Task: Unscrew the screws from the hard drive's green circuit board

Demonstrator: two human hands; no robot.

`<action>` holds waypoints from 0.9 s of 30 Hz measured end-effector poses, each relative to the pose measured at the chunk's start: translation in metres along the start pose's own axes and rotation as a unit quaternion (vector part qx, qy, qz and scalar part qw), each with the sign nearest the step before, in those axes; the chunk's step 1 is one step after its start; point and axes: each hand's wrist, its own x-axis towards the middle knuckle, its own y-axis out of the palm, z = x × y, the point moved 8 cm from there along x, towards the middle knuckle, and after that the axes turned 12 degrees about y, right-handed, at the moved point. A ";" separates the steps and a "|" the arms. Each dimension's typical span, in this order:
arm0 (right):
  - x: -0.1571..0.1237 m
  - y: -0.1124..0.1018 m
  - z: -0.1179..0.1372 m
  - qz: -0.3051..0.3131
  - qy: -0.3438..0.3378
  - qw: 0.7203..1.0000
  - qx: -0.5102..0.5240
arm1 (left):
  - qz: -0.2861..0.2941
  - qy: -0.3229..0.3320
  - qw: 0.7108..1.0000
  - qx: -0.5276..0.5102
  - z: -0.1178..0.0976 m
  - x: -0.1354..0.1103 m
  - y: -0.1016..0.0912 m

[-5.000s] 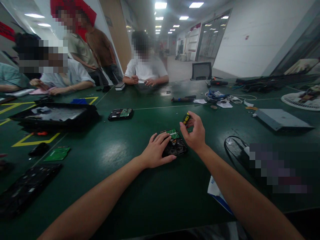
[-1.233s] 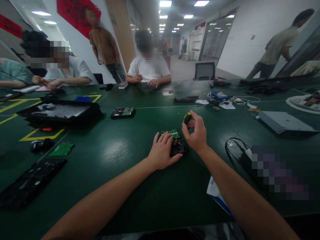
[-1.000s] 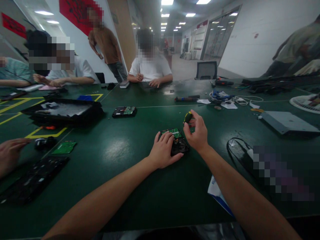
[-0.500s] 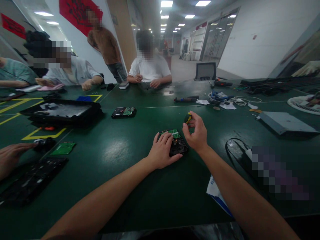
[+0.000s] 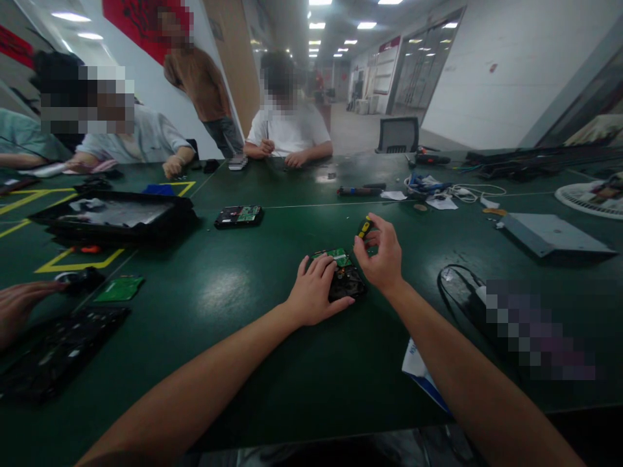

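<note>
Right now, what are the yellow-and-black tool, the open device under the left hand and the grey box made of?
Yellow-and-black tool: probably plastic or rubber, from its two-colour handle.
Open device: its dark, slightly shiny frame could be plastic or metal; the green part looks like circuit board.
Grey box: likely metal, with dull, flat panels and crisp edges.

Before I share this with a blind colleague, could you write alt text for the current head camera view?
A person's left hand rests on an open black device with a green circuit board, while the right hand grips a black and yellow tool handle near it. A similar device lies farther off on the green table; a co-worker in white sits opposite.
</note>
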 end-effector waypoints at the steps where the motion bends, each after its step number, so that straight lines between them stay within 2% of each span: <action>1: 0.000 0.000 0.000 0.000 0.002 1.000 0.001 | 0.000 0.000 1.000 0.000 0.000 0.000 0.000; 15: -0.002 0.001 -0.008 0.000 0.042 0.998 0.044 | 0.002 0.003 1.000 0.013 -0.001 -0.001 0.001; 19: -0.001 0.000 -0.005 0.003 0.032 0.999 0.025 | 0.004 0.005 1.000 0.013 0.000 -0.001 0.003; 24: 0.000 0.005 -0.007 0.028 0.034 0.997 0.065 | 0.003 0.006 1.000 0.016 0.002 -0.001 0.005; 27: 0.000 0.004 -0.008 0.012 0.036 0.997 0.062 | 0.001 0.007 1.000 0.018 0.001 -0.002 0.004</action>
